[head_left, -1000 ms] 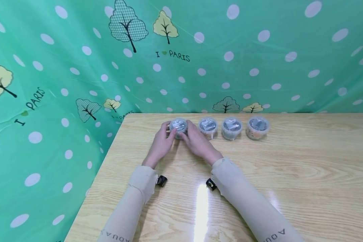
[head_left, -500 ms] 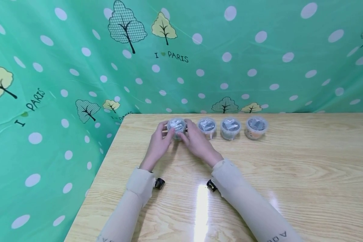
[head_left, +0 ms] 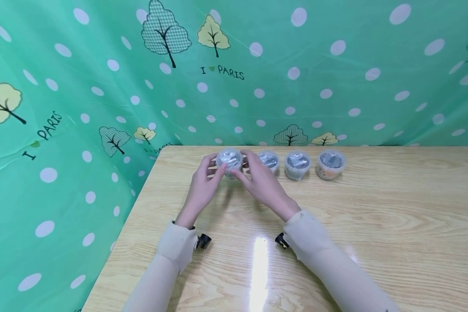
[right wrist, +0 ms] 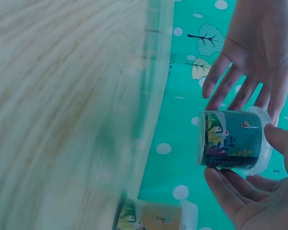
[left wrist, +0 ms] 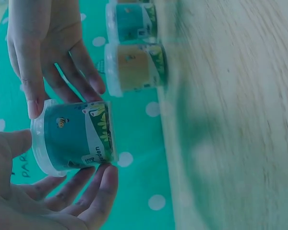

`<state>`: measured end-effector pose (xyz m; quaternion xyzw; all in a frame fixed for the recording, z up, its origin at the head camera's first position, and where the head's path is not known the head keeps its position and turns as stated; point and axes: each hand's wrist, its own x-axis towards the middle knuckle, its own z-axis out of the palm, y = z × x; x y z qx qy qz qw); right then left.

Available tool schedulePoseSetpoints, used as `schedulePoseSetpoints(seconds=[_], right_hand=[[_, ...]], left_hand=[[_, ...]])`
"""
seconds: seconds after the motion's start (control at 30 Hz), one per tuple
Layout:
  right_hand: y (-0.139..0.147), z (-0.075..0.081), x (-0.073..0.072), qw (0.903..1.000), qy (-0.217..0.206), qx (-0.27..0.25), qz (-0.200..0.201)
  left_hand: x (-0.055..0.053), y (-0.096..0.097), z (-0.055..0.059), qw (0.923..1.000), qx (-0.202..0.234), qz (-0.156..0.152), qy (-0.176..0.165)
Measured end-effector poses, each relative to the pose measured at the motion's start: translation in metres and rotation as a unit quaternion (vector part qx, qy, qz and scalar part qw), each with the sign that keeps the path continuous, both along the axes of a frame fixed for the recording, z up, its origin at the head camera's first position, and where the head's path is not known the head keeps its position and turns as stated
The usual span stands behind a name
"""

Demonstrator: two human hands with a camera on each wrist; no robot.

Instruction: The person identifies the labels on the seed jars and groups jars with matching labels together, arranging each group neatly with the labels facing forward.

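A small round plastic tub [head_left: 229, 159] with a clear lid and a teal label printed with a bee [left wrist: 77, 136] is held between both hands near the table's back edge. From its left side my left hand [head_left: 203, 184] grips it, thumb on the lid rim and fingers along the wall. My right hand [head_left: 263, 182] holds the opposite side, its thumb also at the rim. Both wrist views show the tub [right wrist: 233, 139] raised off the tabletop. A tub with an orange label [left wrist: 134, 67] stands just right of it, partly covered by my right hand in the head view.
Further right in the same row stand a teal tub [head_left: 297, 165] and another orange tub [head_left: 330, 164]. Behind the wooden table [head_left: 374, 225] hangs a green dotted cloth [head_left: 335, 69], which also runs along the left side.
Both hands have raised the tub slightly from the table. My right hand and forearm have shifted a little right, now covering part of the neighbouring tub.
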<state>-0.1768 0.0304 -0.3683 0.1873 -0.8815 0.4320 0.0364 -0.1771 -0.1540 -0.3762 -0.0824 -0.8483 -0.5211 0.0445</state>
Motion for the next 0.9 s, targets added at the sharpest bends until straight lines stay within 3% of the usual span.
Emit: schedulePoseSetpoints(seconds=[0.33, 0.9], right_hand=[[0.016, 0.008, 0.015, 0.9995, 0.009, -0.028, 0.012], [0.044, 0.010, 0.039, 0.9998, -0.001, 0.004, 0.019]], left_hand=[[0.017, 0.011, 0.012, 0.9998, 0.006, -0.017, 0.003], [0.041, 0.024, 0.014, 0.9987, -0.018, -0.049, 0.002]])
